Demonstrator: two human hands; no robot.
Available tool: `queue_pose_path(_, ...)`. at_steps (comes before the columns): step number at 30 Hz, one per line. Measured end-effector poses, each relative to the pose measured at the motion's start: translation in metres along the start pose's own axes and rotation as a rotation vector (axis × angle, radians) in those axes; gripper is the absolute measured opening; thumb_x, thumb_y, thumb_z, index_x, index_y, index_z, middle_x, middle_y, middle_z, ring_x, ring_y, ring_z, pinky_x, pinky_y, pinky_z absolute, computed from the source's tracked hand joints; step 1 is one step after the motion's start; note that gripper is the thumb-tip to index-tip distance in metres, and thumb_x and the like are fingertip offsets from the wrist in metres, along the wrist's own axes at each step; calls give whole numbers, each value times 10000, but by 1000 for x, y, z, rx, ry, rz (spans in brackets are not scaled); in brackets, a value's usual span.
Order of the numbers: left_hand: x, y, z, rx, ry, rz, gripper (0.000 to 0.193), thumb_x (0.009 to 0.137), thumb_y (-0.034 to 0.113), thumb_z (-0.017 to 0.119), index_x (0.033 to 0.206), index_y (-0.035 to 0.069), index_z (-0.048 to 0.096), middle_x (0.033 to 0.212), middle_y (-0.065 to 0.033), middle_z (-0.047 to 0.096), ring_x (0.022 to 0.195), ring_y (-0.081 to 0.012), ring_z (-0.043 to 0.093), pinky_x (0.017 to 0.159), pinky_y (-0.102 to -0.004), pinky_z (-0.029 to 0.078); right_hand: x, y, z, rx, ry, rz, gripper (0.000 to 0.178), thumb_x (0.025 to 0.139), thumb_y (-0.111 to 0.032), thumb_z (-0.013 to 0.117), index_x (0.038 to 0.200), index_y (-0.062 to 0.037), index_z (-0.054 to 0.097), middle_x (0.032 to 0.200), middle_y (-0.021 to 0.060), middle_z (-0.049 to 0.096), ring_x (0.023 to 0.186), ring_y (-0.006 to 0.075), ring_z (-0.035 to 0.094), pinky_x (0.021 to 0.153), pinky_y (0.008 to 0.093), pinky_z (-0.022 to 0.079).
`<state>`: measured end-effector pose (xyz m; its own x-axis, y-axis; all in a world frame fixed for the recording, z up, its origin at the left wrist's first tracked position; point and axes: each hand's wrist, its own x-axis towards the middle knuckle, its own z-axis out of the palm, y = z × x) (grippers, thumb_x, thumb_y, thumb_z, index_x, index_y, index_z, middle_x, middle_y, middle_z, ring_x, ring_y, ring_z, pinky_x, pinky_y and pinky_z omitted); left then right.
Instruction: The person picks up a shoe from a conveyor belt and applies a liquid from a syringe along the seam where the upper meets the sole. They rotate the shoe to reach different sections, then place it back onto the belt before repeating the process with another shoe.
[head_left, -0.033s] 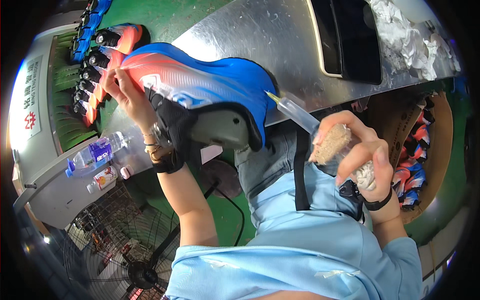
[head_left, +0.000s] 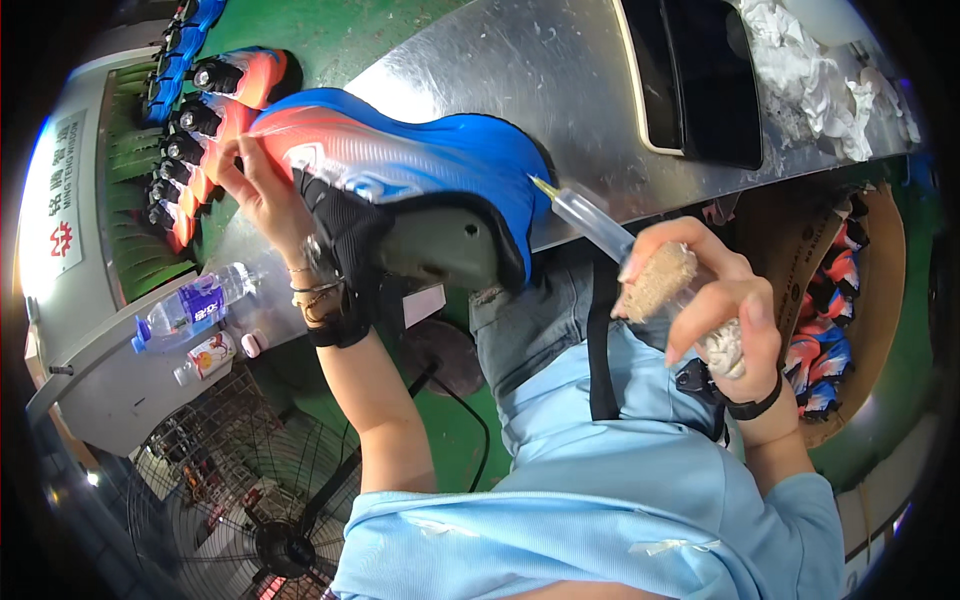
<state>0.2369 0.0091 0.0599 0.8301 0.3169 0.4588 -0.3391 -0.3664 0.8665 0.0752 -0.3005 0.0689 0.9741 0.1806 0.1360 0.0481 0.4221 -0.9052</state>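
A blue, white and coral shoe upper lies on its side near the table's front edge, with an olive-green shoe last inside it. My left hand is at its coral end, fingers bent and pressed to it. In my right hand is a clear syringe, its yellow tip at the blue part of the upper; touching or just short of it, I cannot tell. The same hand also keeps a tan, rough-surfaced block between its fingers and a crumpled white wad in the palm.
A dark phone and crumpled white tissue lie on the metal table. At left are more shoe uppers, a water bottle and a fan. A cardboard box of uppers stands at right.
The shoe upper has tilted slightly, its olive last shifting a little. My right hand and the syringe have moved slightly left and up.
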Motion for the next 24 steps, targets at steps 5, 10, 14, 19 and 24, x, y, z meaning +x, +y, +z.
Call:
queue_pose_path(5,-28,-21,-17,-180,31,-320,204,874,199,570,966,63,448,852,-23,524,762,-71,508,628,-199,422,14,11,9,-35,26,-89,496,879,-241,264,584,35,554,1019,282,521,838,279,564,765,333,430)
queue_pose_path(10,-73,-5,-54,-149,163,-541,234,878,210,558,1004,68,423,890,-55,555,818,-119,557,693,-255,480,14,13,15,-39,28,-42,481,872,-209,252,588,47,542,1002,274,531,831,267,557,763,311,426)
queue_pose_path(14,-114,30,-79,-159,124,-679,226,896,220,527,1029,57,445,906,-53,569,743,-137,584,635,-254,496,13,15,17,-10,27,-56,483,878,-202,246,589,45,544,945,257,551,857,266,548,759,310,423)
queue_pose_path(19,-152,67,-102,-175,-24,-908,283,913,202,483,1092,-16,503,916,-83,613,761,-149,635,649,-267,548,9,20,21,-13,28,-16,493,889,-195,223,596,46,538,742,186,580,935,286,516,788,333,417)
queue_pose_path(24,-189,79,-103,-414,-335,-1100,352,899,177,497,1145,-72,466,1042,-120,585,885,-174,611,749,-294,522,0,20,28,37,60,49,487,890,-171,189,600,30,525,645,145,547,989,299,488,859,372,391)
